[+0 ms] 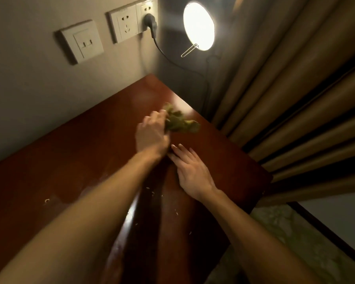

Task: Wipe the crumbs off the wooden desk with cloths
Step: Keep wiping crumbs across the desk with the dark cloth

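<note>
- Wooden desk [70, 160]: reddish-brown and glossy, set against the wall at left.
- Curtain [295, 89]: tan and pleated, hung at right.
- Round lamp [199, 25]: lit, placed beyond the far desk corner.
- Left hand [152, 134]: fingers curled round the cloth, which is held bunched.
- Right hand [193, 173]: laid flat on the desk top with fingers straight, nothing held, just nearer than the left hand.
- Cloth [178, 121]: green, crumpled and blurred, found over the desk's far right part, close to the right edge.
- Crumbs [153, 193]: pale flecks scattered on the near part, between the forearms.

L hand [152, 134] grips green cloth [179, 123]; R hand [193, 173] flat on desk [70, 152].
</note>
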